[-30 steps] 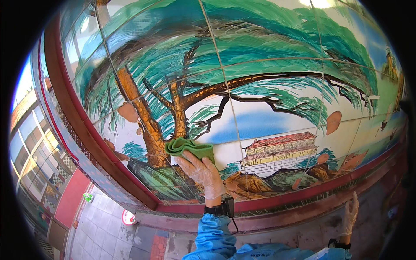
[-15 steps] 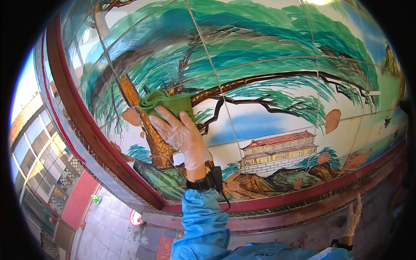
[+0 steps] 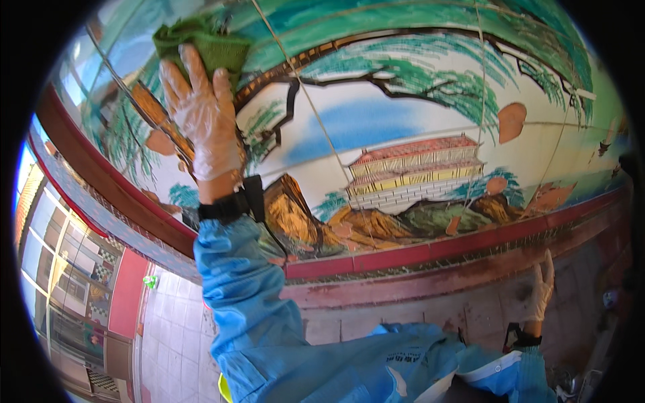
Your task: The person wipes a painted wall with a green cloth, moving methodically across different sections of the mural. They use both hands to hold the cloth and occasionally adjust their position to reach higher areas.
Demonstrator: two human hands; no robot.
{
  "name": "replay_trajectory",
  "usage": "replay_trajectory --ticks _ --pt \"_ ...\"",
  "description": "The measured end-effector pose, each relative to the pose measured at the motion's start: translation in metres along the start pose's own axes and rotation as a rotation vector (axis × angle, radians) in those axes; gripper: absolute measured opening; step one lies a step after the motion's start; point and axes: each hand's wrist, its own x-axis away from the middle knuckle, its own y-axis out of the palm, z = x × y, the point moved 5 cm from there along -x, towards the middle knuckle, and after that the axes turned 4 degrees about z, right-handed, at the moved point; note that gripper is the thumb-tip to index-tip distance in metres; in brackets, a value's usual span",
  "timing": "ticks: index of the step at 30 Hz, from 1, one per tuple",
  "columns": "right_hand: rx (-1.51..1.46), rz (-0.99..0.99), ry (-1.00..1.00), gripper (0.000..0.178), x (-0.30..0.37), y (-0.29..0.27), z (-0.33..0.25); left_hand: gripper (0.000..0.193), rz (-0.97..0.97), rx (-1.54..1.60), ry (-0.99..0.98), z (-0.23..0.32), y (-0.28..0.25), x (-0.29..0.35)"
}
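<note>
My left hand (image 3: 200, 121), in a clear disposable glove, presses a folded green cloth (image 3: 225, 54) against a painted tile wall (image 3: 376, 111). Its fingers lie stretched over the cloth, high up near the painted tree trunk. At the lower right, my right hand (image 3: 543, 289), also gloved, hangs away from the wall with its fingers extended and nothing in them. Both sleeves are blue, with a dark band at each wrist. The mural shows green foliage, branches and a red-roofed building; several patches of its glaze are chipped off.
A dark red frame (image 3: 121, 178) edges the wall on the left, and a red ledge (image 3: 403, 258) runs below it. Grey paving (image 3: 171, 336) lies beneath. A windowed building (image 3: 60, 275) stands at the far left, with a small green object (image 3: 150, 281) on the ground near it.
My left hand has slid the cloth up and to the left across the tiles. The view has shifted, and more of my blue jacket shows. My right hand stays low and free.
</note>
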Motion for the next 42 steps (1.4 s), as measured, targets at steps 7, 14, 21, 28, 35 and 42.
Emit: replay_trajectory --ticks 7,14,21,28,35,42 --pt "0.048 -0.06 0.031 0.047 0.008 0.043 -0.028 0.063 -0.187 -0.069 0.258 0.018 0.005 0.025" --pt "0.055 -0.103 0.04 0.047 0.01 0.066 -0.036 0.06 -0.275 -0.128 0.399 0.054 0.006 0.088" --pt "0.081 -0.114 0.025 0.047 0.01 0.065 -0.038 0.058 -0.259 0.118 0.319 0.079 0.008 0.18" --pt "0.077 -0.095 0.083 0.048 0.016 0.065 -0.043 0.069 -0.397 0.19 0.335 0.101 -0.001 0.265" --pt "-0.01 -0.122 0.111 0.048 0.016 0.065 -0.034 0.045 -0.536 0.235 0.444 0.129 -0.017 0.34" --pt "0.013 -0.124 0.126 0.048 0.018 0.066 -0.035 0.036 -0.642 0.323 0.524 0.143 -0.025 0.374"
